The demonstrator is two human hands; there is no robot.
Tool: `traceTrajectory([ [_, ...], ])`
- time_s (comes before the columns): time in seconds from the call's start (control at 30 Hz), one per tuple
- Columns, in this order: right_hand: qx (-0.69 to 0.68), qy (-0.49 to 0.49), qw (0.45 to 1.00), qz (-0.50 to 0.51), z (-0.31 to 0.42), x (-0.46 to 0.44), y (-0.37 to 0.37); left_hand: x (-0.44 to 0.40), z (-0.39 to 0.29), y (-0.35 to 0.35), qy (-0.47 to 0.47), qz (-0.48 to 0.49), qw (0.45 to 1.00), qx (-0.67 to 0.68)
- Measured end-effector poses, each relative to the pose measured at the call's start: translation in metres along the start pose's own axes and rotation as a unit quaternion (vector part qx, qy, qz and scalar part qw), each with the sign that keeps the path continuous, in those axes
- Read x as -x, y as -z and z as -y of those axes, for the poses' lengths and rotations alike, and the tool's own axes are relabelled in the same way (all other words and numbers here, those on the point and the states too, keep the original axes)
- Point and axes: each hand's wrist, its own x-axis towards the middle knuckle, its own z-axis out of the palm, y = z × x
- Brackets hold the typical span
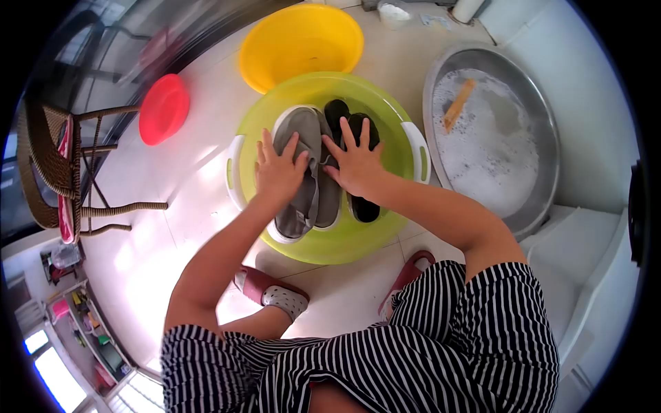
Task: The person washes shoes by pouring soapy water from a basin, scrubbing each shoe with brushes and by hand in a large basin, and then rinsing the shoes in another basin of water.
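A green basin (344, 248) with white handles stands on the floor in front of me. Inside it lie a pair of grey shoes (329, 199) with white soles, side by side, and black shoes (363, 206) to their right. My left hand (279, 165) rests with spread fingers on the left grey shoe. With its fingers apart, my right hand (358, 160) lies over the right grey shoe and the black shoes. Neither hand grips anything.
A steel tub (554, 158) of foamy water holding a wooden piece (459, 107) stands at the right. Behind the green basin is a yellow basin (301, 41). A red basin (164, 110) and a wicker chair (51, 158) are at the left.
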Motion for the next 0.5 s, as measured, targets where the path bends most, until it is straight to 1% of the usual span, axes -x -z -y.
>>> traceTrajectory([
  [0.03,-0.003,0.008,1.0,0.001,-0.001,-0.003,-0.001,0.0,-0.006,-0.002,0.008,0.001,1.0,-0.005],
  [0.1,-0.017,-0.016,0.999,0.037,0.001,-0.007,-0.003,0.001,-0.012,-0.005,0.055,0.007,0.996,0.068],
  [0.13,-0.018,-0.018,0.999,0.041,0.001,-0.008,-0.005,0.003,-0.01,-0.014,0.049,-0.004,0.994,0.098],
  [0.17,-0.019,-0.013,0.999,0.044,0.003,-0.008,-0.007,0.004,-0.01,-0.018,0.055,-0.003,0.994,0.096],
  [0.23,-0.039,-0.048,0.996,0.061,0.008,-0.011,-0.007,0.002,-0.013,-0.02,0.098,0.046,0.979,0.17],
  [0.3,-0.057,-0.05,0.994,0.074,0.01,-0.017,-0.008,0.001,-0.018,-0.023,0.121,0.052,0.98,0.152],
  [0.37,-0.076,-0.071,0.991,0.081,0.008,-0.019,-0.019,0.004,-0.019,-0.035,0.089,-0.009,0.99,0.111],
  [0.4,-0.09,-0.081,0.99,0.079,0.01,-0.019,-0.014,0.004,-0.021,-0.034,0.104,0.009,0.989,0.102],
  [0.43,-0.088,-0.078,0.99,0.08,0.008,-0.022,-0.018,0.003,-0.023,-0.037,0.108,0.009,0.989,0.103],
  [0.5,-0.067,-0.08,0.989,0.105,0.001,-0.029,-0.041,0.004,-0.025,-0.047,0.113,-0.019,0.982,0.148],
])
